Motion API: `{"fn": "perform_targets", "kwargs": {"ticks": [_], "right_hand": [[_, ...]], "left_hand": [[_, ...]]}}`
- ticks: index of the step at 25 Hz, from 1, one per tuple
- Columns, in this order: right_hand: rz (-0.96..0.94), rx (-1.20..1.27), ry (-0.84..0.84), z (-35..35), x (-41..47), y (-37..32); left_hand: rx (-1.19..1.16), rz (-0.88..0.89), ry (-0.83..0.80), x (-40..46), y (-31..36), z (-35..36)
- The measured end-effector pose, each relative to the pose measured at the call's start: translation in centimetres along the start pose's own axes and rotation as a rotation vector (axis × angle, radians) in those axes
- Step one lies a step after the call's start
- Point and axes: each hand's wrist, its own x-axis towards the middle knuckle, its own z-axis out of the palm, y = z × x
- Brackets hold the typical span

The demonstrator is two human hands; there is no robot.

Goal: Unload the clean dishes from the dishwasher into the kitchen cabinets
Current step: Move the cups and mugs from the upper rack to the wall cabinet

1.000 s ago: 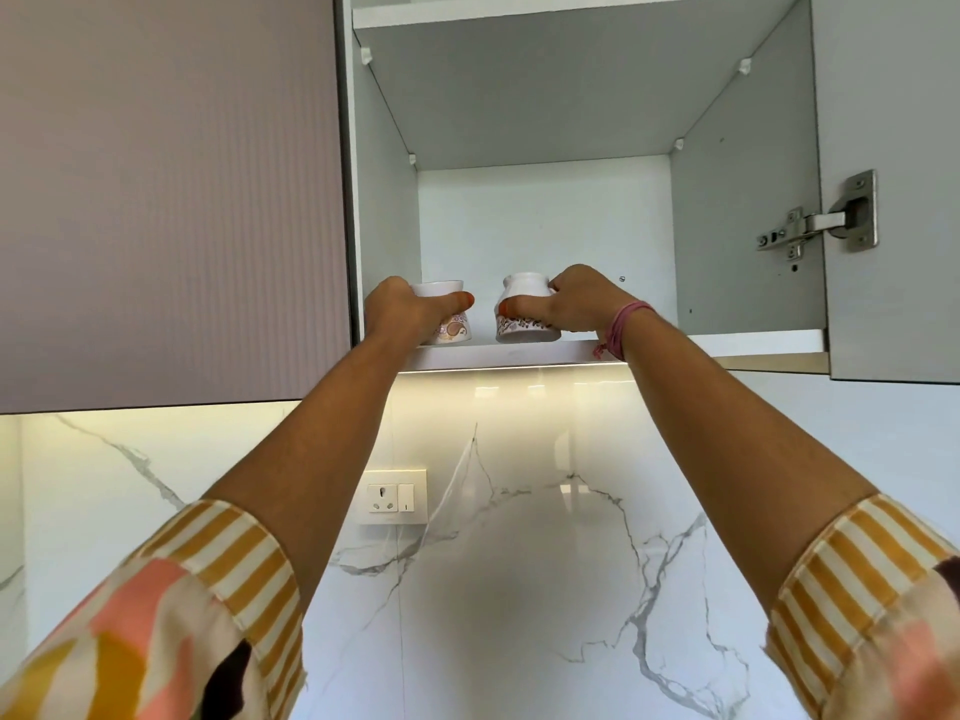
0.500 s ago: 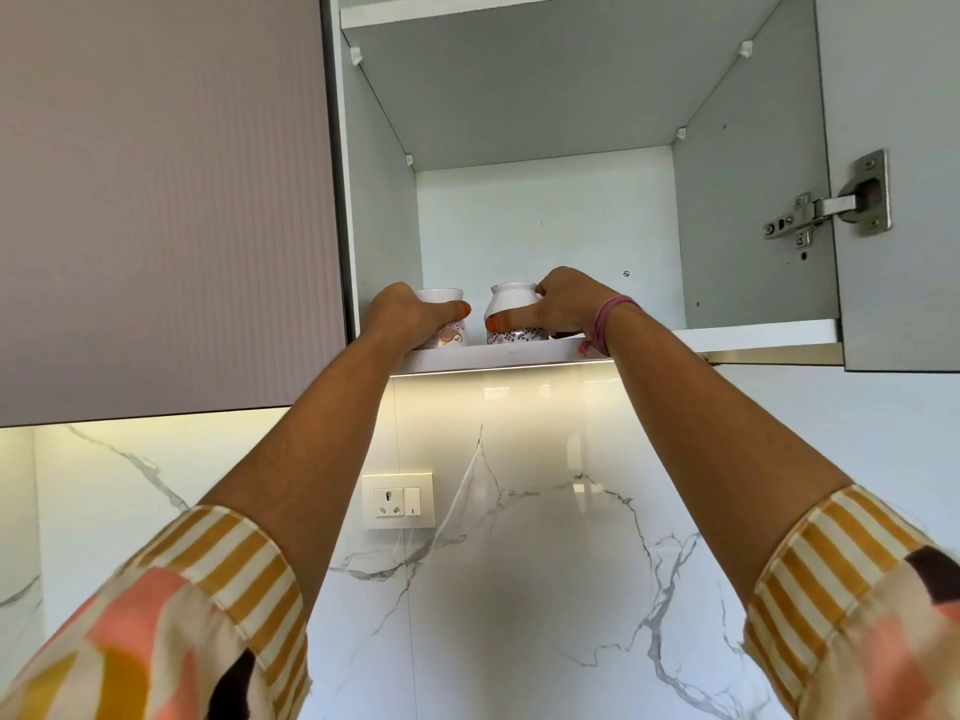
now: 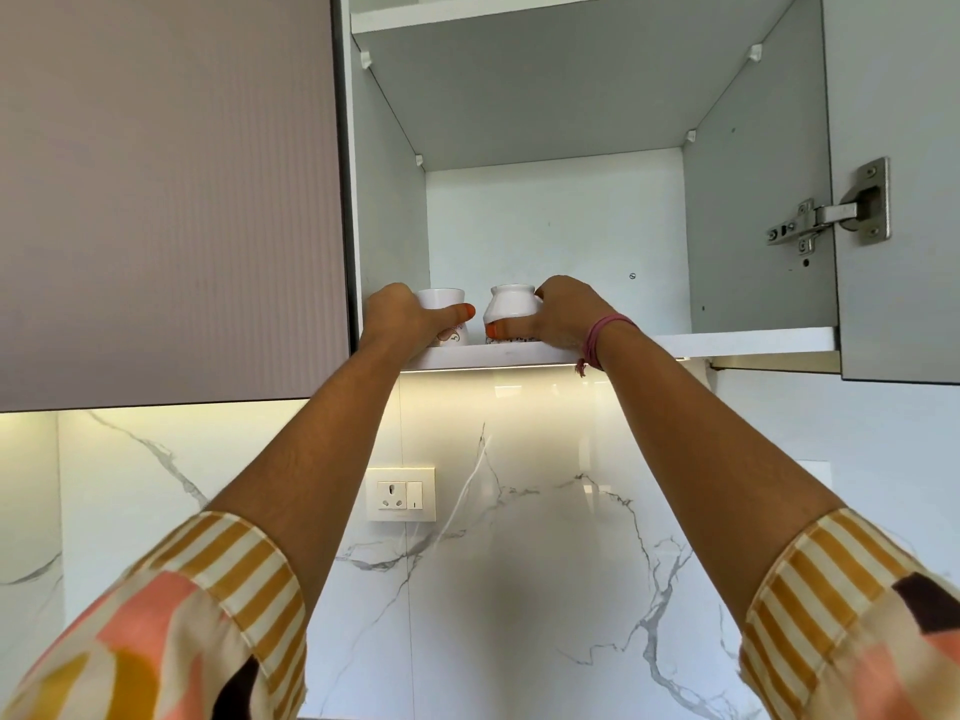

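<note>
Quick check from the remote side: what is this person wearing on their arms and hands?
Both forearms are bare. Each sleeve, left and right, is pushed up near the elbow: cream cloth with a mustard-yellow striped cuff, then patches of pink, yellow and dark brown. A pink thread band circles the right wrist, a loose end hanging. The thumbnails of the left hand and right hand are painted orange.
</note>
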Motion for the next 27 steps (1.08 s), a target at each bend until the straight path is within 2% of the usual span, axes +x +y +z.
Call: {"fn": "perform_targets", "kwargs": {"ticks": [2, 6, 9, 12, 16, 21, 27], "right_hand": [[-0.025, -0.029, 0.077, 0.2, -0.3, 0.0], [-0.102, 0.002, 0.358, 1.5, -2.8, -0.4], [-0.126, 0.045, 0.445, 2.1, -6.5, -1.0], [-0.103, 0.014, 0.46, 1.9, -10.4, -1.9], [-0.053, 0.094, 0.481, 0.3, -16.9, -4.1], [0.025, 0.092, 0.437, -1.8, -27.2, -6.1], [0.092, 0.07, 0.339, -4.5, -39.0, -6.9]], "left_hand": [[0.021, 0.036, 0.054, -0.9, 0.1, -0.1], [0.007, 0.138, 0.171, -4.1, -0.5, -0.7], [-0.076, 0.17, 0.191, -7.2, -0.7, -1.8], [-0.155, 0.179, 0.184, -10.5, -0.2, -3.5], [-0.21, 0.188, 0.131, -17.0, 0.9, -7.2], [-0.225, 0.184, 0.051, -26.3, 1.5, -12.4], [-0.267, 0.101, -0.081, -37.3, 2.0, -15.1]]}}
